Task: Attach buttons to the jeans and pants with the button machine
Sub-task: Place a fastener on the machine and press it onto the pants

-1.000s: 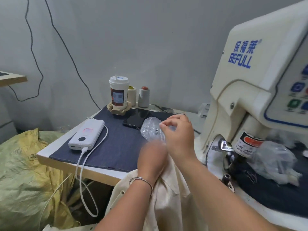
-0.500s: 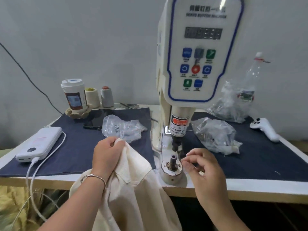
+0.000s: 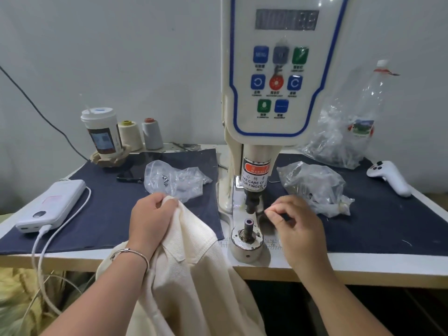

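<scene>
The tall cream button machine with blue-edged control panel (image 3: 278, 76) stands mid-worktop, its label reading "WARNING" and "TAKE CARE OF YOUR FINGER". The cream ribbed cotton pants (image 3: 191, 270) hang over the front edge, the left hand (image 3: 151, 219) bunching the waistband. The right hand (image 3: 294, 223), fingertips pinched, perhaps on a button I cannot make out, nears the round metal lower die (image 3: 247, 235); loading seems underway, fabric placement next.

Button machine (image 3: 278, 69): glossy cream plastic housing; lower die (image 3: 247, 241) dull, worn metal. Pants (image 3: 194, 275): matt cream cloth, finely ribbed. Bench (image 3: 363, 265): dark matt cloth cover, edge apparently pale wood. Bags (image 3: 312, 185): crinkled clear plastic. Power bank (image 3: 52, 204): smooth white plastic.
</scene>
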`<move>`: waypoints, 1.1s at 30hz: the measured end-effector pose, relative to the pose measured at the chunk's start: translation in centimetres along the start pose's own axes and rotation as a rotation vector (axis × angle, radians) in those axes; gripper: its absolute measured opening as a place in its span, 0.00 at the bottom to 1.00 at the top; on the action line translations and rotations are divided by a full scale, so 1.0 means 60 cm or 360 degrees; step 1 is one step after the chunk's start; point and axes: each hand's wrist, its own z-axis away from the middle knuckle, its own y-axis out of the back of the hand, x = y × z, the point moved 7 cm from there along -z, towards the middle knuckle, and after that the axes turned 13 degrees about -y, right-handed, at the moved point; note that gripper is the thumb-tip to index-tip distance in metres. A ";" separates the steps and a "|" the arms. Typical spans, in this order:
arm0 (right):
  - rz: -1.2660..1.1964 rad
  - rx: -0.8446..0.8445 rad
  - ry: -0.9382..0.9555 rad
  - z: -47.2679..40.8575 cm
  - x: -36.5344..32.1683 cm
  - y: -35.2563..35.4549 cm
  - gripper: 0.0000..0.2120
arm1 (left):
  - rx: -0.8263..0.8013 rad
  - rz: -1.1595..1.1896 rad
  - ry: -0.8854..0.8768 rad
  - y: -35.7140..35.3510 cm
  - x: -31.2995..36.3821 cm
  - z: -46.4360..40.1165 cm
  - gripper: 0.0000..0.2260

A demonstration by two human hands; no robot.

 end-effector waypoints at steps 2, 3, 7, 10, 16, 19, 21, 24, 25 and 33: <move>0.0031 0.0036 -0.0122 -0.010 0.027 0.023 0.08 | -0.0001 -0.0002 0.0000 0.000 0.000 0.000 0.16; 0.0006 0.0018 -0.0214 -0.015 0.042 0.033 0.09 | -0.0005 -0.0007 -0.0001 -0.001 0.000 0.000 0.16; -0.0004 -0.0048 -0.0363 -0.026 0.090 0.071 0.13 | -0.0020 0.0032 0.0004 -0.002 -0.005 -0.001 0.15; -0.0081 -0.0024 -0.0548 -0.029 0.136 0.103 0.10 | -0.0019 0.0072 0.0020 -0.004 -0.007 0.001 0.12; -0.0266 -0.0355 -0.0743 -0.024 0.155 0.113 0.08 | -0.0009 0.0094 0.0048 -0.001 -0.004 0.003 0.07; -0.0172 -0.0648 -0.0680 -0.001 0.141 0.127 0.06 | -0.0009 0.0125 0.0062 -0.001 -0.006 0.004 0.07; -0.0111 -0.0779 -0.0636 0.017 0.132 0.127 0.05 | -0.0005 0.0127 0.0063 -0.001 -0.006 0.003 0.06; 0.0007 -0.0815 -0.0588 0.034 0.123 0.115 0.06 | 0.0004 0.0125 0.0057 -0.002 -0.007 0.001 0.06; 0.0032 -0.0795 -0.0577 0.035 0.120 0.111 0.06 | 0.0004 0.0117 0.0052 -0.002 -0.008 0.001 0.06; 0.0206 -0.0670 -0.0507 0.038 0.120 0.090 0.06 | 0.0016 0.0130 0.0048 -0.006 -0.012 0.001 0.08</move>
